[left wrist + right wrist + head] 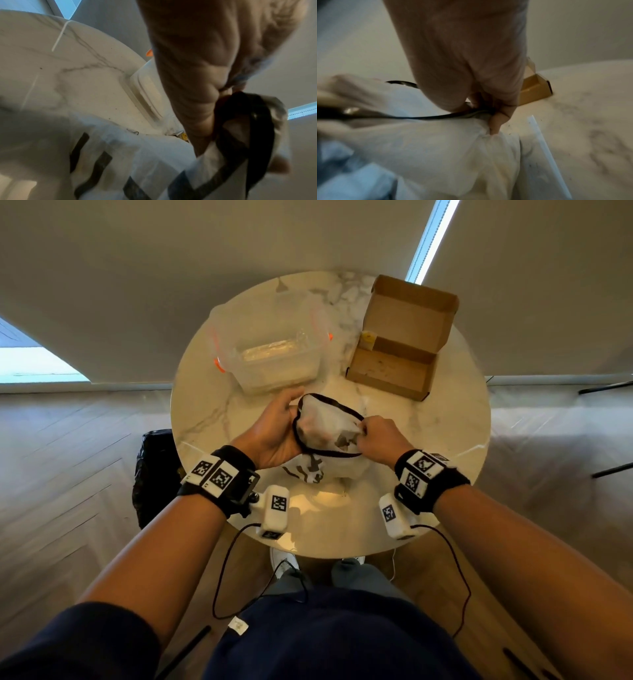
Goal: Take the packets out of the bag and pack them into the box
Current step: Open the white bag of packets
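Nearest, both hands hold a white bag point(322, 433) with a black-trimmed mouth and dark markings, sitting on the round marble table point(205, 412) near its front edge. Left hand point(274, 433) has fingers curled round the left side of the bag's rim; the right hand point(376, 440) pinches the rim's right side, so the mouth is spread open. Brownish contents show inside, too blurry to identify. Further back on the left, a clear plastic tub point(270, 350) with orange clips. Back right, an open cardboard box point(397, 368), lid flap standing up, apart from the bag.
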### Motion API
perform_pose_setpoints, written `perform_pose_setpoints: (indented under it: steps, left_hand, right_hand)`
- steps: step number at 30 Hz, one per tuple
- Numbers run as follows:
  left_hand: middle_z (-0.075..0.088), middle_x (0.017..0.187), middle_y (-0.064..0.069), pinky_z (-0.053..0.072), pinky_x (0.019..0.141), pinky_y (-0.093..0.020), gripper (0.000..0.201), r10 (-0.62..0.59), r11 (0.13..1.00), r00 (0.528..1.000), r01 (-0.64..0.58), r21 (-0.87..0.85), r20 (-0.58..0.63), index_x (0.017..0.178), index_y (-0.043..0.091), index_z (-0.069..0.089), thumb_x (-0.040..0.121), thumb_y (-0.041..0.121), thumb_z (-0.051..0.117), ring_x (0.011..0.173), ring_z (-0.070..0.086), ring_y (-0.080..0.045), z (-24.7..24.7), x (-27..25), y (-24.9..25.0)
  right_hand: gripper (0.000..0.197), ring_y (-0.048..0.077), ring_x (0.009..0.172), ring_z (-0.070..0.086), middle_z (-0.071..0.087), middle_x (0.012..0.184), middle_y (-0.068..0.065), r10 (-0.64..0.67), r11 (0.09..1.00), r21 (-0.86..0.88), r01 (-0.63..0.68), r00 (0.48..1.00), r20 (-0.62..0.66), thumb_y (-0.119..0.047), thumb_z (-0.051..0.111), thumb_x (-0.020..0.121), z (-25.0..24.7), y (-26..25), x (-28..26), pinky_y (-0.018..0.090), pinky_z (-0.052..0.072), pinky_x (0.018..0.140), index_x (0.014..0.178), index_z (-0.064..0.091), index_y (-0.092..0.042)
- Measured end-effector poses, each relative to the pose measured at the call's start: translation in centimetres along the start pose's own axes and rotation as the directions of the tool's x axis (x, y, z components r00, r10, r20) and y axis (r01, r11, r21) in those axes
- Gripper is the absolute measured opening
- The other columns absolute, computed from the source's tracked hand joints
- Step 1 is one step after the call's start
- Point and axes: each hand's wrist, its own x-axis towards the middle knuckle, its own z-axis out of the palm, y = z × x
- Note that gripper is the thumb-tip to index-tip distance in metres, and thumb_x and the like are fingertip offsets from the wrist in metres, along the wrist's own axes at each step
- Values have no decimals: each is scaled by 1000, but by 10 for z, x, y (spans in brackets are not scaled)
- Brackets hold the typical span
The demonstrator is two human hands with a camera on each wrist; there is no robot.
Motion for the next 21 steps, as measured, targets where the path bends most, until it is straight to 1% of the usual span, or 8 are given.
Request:
perform_pose_setpoints:
  steps: [2,4,6,9,12,14,18,21]
  left_hand:
    - [67,122,-19,57,92,-40,44,-9,994,1000,10,109,-10,135,2,52,102,29,44,109,67,-29,-7,-6,-6]
    - [69,120,-18,60,84,-40,41,-17,943,999,29,331,-41,134,7,54,94,15,61,108,68,-31,-17,-11,-11]
    - [71,115,-16,60,84,-43,38,-34,814,993,93,573,-113,125,12,60,88,9,70,104,70,-31,-30,-11,-17]
    - [71,108,-15,60,86,-45,17,-14,606,960,230,762,-279,111,9,65,94,15,62,93,73,-27,-48,-4,-30]
    - [70,113,-19,61,83,-43,25,-82,726,939,285,625,-333,116,4,61,103,21,50,94,73,-28,-54,2,-38]
    - [70,113,-21,61,81,-42,31,-116,894,947,231,383,-300,125,0,56,105,22,46,96,73,-31,-50,4,-36]
    - [58,128,-28,59,77,-56,33,-47,999,966,42,-23,-255,133,5,48,107,24,39,103,68,-45,-43,12,-21]
    - [64,118,-24,59,70,-56,41,-26,996,963,3,-88,-268,134,3,45,108,33,35,95,70,-44,-35,24,-11]
  right_hand:
    - [20,34,95,61,66,101,16,30,979,202,-26,999,-19,-9,48,92,1,5,3,39,52,77,98,67,-4]
    - [19,35,91,63,66,97,16,69,856,512,-76,997,33,-6,45,92,-2,4,4,44,53,75,94,64,-5]
    - [20,30,80,59,63,89,16,86,666,735,-131,991,99,1,43,92,-8,0,1,38,51,69,92,63,-5]
    - [25,24,67,54,57,75,12,107,465,868,-176,984,142,9,42,85,-18,-7,-5,30,50,59,78,62,-5]
    - [17,31,74,57,57,78,13,188,350,905,-244,964,188,4,45,78,-15,-6,-3,42,55,76,80,60,-4]
    - [13,32,78,57,56,80,15,226,346,900,-265,955,195,-4,45,77,-10,-4,-3,52,54,85,81,57,-7]
    - [19,22,65,57,61,72,6,211,440,850,-291,953,217,-15,41,89,0,8,-4,35,48,71,78,56,-13]
    - [28,21,64,51,55,70,3,144,724,654,-218,976,166,-25,39,94,7,17,-2,30,40,61,75,57,-16]
